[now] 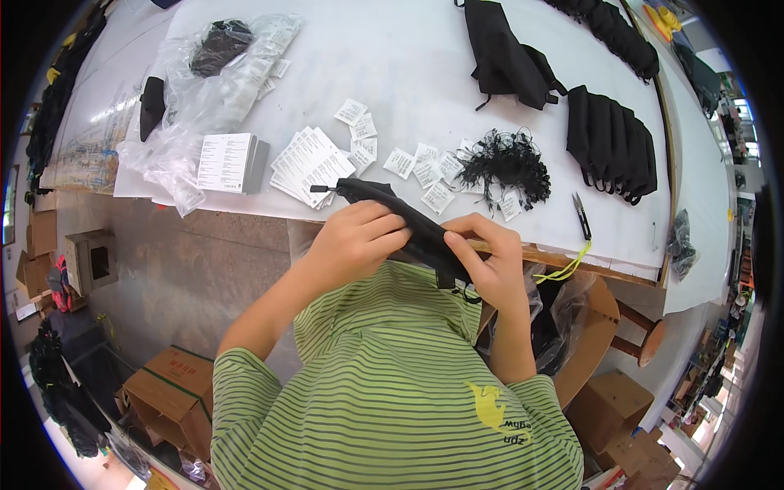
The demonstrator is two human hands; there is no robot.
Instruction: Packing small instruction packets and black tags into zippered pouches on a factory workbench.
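Note:
A long, narrow black fabric piece (420, 233) hangs slantwise before my chest, at the table's near edge; its exact kind is unclear. My left hand (359, 241) grips its upper left part with curled fingers. Farther down, my right hand (490, 257) holds it, the thumb pressed on the cloth and the other fingers mostly behind. A short black cord with a small dark end tab (320, 189) sticks out from its upper left end. Beyond my hands lie fanned white printed cards (310, 163), several small white labels (426, 173) and a tangled heap of black cords (510, 167).
A stack of white cards (224, 162) stands left beside crumpled clear plastic bags (192, 106). To the right lie a row of black fabric pieces (611, 143), another black bundle (508, 61) and small thread snips (582, 216) with a yellow cord. Cardboard boxes (171, 400) stand on the floor.

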